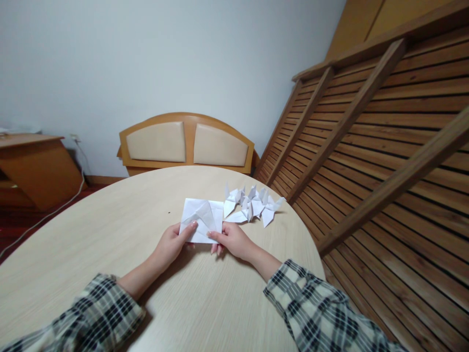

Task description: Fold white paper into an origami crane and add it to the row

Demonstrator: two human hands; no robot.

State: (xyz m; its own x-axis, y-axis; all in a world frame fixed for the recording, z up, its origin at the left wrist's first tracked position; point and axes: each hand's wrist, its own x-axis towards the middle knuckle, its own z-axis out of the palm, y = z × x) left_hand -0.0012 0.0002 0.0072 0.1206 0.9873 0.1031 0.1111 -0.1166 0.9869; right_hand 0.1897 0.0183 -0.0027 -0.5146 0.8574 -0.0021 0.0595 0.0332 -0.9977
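Between my two hands is a white folded sheet of paper, roughly square, with creases and a raised pointed flap across its middle. My left hand pinches its lower left side, thumb on top and fingers mostly hidden underneath. On the lower right side my right hand grips it the same way, its thumb pressing on the paper and some fingertips showing below the edge. Just beyond my right hand, several folded white paper cranes stand bunched together on the table.
The round pale wooden table fills the foreground. Behind it stands a wooden headboard with two cream panels. A large slatted wooden frame leans along the right side. A brown desk and a white cable are at the left.
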